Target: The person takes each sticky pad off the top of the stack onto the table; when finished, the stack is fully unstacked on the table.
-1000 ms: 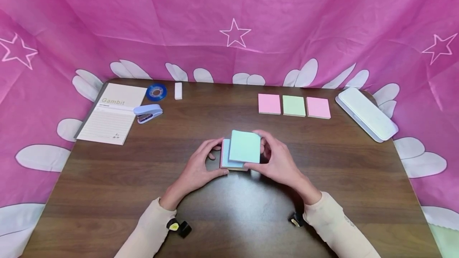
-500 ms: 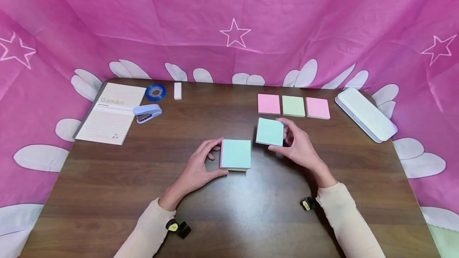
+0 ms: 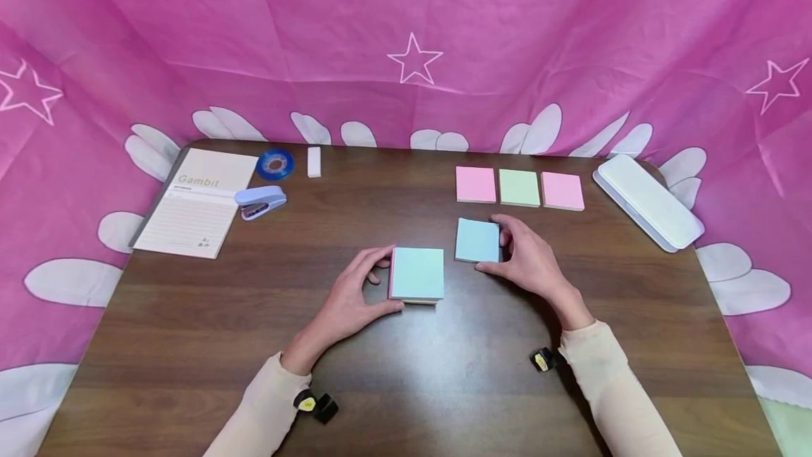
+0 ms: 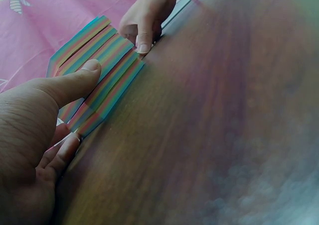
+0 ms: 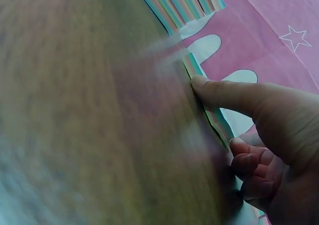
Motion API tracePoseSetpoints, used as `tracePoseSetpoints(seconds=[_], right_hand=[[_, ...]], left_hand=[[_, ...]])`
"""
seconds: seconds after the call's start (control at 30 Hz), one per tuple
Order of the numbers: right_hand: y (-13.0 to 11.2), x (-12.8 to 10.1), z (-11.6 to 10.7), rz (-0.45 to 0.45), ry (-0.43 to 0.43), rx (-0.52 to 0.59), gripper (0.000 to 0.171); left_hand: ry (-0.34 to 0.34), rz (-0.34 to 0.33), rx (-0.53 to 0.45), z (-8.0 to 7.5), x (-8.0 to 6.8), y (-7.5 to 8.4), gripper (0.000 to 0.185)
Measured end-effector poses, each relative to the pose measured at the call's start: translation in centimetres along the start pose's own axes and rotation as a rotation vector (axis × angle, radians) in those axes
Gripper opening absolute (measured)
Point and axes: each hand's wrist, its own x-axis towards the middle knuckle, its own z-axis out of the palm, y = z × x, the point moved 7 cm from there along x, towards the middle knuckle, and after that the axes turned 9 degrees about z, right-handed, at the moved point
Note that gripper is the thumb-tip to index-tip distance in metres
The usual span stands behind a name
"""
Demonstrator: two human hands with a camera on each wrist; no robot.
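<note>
On a dark wooden table (image 3: 190, 344), the left hand (image 3: 347, 295) grips the thick, rainbow-edged stack of square sticky notes (image 3: 416, 273) at mid-table. Just beside it, the right hand (image 3: 529, 259) pinches a thin light-blue sticky pad (image 3: 477, 240) lying flat below 3 pastel pads (image 3: 519, 187).

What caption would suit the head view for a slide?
Left hand grips a multicolour sticky-note stack while the right hand holds a thin blue pad on the wooden table.

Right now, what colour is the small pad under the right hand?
Light blue small pad, clearest in the head view.
</note>
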Motion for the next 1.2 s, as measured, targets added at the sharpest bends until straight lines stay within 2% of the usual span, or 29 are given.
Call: tracePoseSetpoints(seconds=[0.13, 0.33, 0.53, 0.67, 0.77, 0.87, 1.07, 1.2], right_hand=[[0.0, 0.2, -0.4, 0.026, 0.002, 0.022, 0.088], [0.2, 1.0, -0.6, 0.074, -0.01, 0.002, 0.086], [0.5, 1.4, -0.6, 0.041, 0.007, 0.026, 0.086], [1.6, 1.8, 0.1, 0.006, 0.031, 0.045, 0.092], [1.3, 1.6, 0.1, -0.001, 0.036, 0.077, 0.095], [0.3, 1.1, -0.4, 0.0, 0.049, 0.118, 0.09], [-3.3, -0.2, -1.2, -0.072, 0.059, 0.187, 0.057], [-5.8, -0.9, -1.5, -0.095, 0.041, 0.251, 0.051]], left_hand=[[0.003, 0.008, 0.01, 0.0, 0.0, 0.2, 0.098], [0.009, 0.022, 0.007, 0.1, 0.0, 0.3, 0.098], [0.01, 0.015, 0.001, 0.0, -0.1, 0.3, 0.099], [0.012, 0.011, -0.001, -0.2, -0.1, 0.4, 0.099], [0.012, 0.009, 0.003, -0.3, -0.2, 0.4, 0.099], [0.007, 0.007, 0.01, -0.2, -0.2, 0.3, 0.099], [0.003, 0.006, 0.012, 0.0, -0.1, 0.1, 0.098], [0.007, 0.014, 0.011, -0.2, -0.1, 0.4, 0.099]])
